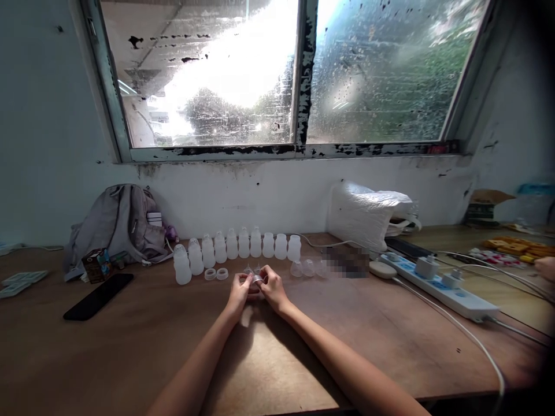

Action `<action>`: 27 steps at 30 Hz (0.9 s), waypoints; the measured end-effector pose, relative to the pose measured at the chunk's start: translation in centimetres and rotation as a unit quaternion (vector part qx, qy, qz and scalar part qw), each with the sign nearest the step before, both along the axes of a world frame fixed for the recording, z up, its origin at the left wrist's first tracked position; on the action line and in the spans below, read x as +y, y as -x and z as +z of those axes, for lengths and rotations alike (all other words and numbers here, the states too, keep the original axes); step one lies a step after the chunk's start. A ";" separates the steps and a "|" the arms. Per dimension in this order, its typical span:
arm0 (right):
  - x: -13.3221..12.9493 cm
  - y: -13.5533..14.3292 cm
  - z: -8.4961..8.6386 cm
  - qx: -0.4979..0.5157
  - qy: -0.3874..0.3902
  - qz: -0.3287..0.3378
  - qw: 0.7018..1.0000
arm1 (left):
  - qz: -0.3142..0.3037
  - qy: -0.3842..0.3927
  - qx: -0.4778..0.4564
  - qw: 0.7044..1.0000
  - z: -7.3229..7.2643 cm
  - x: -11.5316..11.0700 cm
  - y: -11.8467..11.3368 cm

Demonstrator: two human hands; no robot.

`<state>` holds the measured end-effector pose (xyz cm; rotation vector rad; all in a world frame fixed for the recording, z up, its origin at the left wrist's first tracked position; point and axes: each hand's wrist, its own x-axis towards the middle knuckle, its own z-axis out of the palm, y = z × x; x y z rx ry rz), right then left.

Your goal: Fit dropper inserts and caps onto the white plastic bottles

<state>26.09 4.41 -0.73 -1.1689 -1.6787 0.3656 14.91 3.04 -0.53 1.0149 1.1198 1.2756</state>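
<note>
In the middle of the table, my left hand (238, 293) and my right hand (274, 290) pinch a small translucent bottle collar ring (256, 278) between their fingertips. Just beyond the fingers are clear bottle nipples (248, 270), partly hidden by the hands. Two more collar rings (215, 274) lie left of my hands. To the right sit several clear dome caps (308, 267). Behind everything, a curved row of frosted baby bottles (220, 247) stands upright. Those on the left and centre have tops fitted, while three wide-mouthed bottles (281, 246) at the right end have none.
Left are a grey backpack (124, 222), a small box (97, 266) and a black phone (99, 297). Right are a white plastic bag (364, 214), a power strip (442, 286) with cables, and a round white device (382, 270). Another person's hand (545, 268) shows at the right edge.
</note>
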 end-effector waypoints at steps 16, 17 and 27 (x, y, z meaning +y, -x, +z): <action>5.6 -2.5 2.0 -0.085 0.043 -0.114 0.989 | 0.068 -0.121 0.069 0.988 -0.5 1.0 1.6; 6.6 -2.7 2.4 -0.104 0.057 -0.128 0.985 | 0.076 -0.132 0.076 0.985 -0.7 1.2 1.6; 11.3 -3.2 4.8 -0.242 0.130 -0.175 0.946 | 0.121 -0.166 0.309 0.929 -1.3 1.6 2.0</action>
